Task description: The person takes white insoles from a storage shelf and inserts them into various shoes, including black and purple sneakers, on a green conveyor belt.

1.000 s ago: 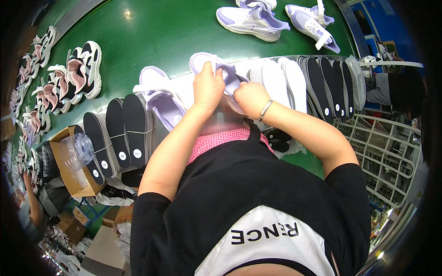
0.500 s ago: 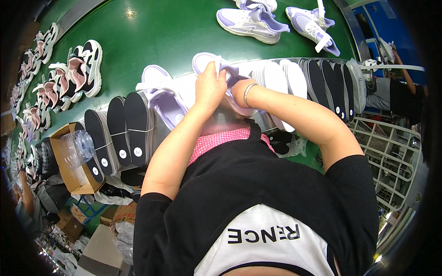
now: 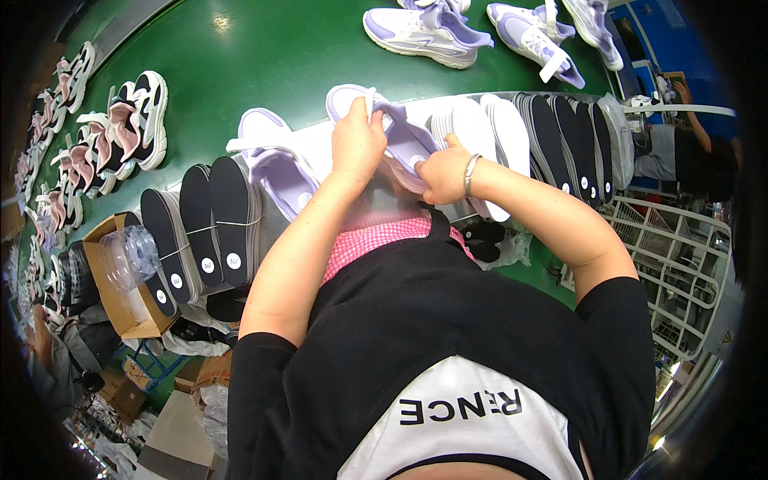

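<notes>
A white and lilac sneaker lies in front of me, its opening toward my body and a round white sticker showing on the insole within. My left hand is closed on the tongue and strap area near the toe. At the heel, my right hand pinches the collar, thumb on the rim; its other fingers are partly hidden. To the left of my left hand rests a matching sneaker, its white strap sticking out sideways and a stickered insole visible inside.
Bundled black insoles stand left, beside a cardboard box holding clear plastic. White insoles and more black insoles line the right. Other sneakers sit on the green surface. A white wire rack stands right; people work both sides.
My right hand has come out of the sneaker's opening and back to its heel, uncovering the insole. My left hand stays near the toe. Another sneaker has come into view at far right.
</notes>
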`<state>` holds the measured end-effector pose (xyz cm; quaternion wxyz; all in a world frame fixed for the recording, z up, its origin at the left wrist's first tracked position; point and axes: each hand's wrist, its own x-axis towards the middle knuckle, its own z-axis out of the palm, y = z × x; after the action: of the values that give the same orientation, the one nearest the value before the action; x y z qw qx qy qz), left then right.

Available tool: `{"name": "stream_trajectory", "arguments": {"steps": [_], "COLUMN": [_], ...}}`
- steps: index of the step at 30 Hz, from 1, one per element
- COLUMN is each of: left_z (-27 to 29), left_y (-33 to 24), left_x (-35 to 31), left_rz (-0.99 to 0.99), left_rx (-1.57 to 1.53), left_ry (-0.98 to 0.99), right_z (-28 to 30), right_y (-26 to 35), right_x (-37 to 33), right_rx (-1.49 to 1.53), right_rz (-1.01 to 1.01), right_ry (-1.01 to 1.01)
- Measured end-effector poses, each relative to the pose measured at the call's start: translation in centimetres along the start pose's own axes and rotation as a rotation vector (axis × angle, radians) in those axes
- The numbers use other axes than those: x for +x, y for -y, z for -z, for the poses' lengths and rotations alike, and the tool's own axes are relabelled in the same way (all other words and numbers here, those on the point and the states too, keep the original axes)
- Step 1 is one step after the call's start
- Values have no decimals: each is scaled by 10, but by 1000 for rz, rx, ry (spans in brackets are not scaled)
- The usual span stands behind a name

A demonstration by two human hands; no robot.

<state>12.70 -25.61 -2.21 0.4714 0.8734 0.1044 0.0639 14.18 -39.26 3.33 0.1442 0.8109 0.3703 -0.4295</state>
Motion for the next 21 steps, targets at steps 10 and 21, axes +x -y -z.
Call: {"name": "stream_trajectory", "arguments": {"steps": [10,21], "left_z": [28,57], "left_y": [-8,18], "left_x": [-23,-38], "left_rz": [-207,178], "left_rx": [-68,483], "left_ry": [-164,154], "right_z": [-10,-12], "right_y": [2,58], "right_x": [6,33], "right_rx": [47,419], "right_rz": [55,375], "right_ry": [-157,-514]}}
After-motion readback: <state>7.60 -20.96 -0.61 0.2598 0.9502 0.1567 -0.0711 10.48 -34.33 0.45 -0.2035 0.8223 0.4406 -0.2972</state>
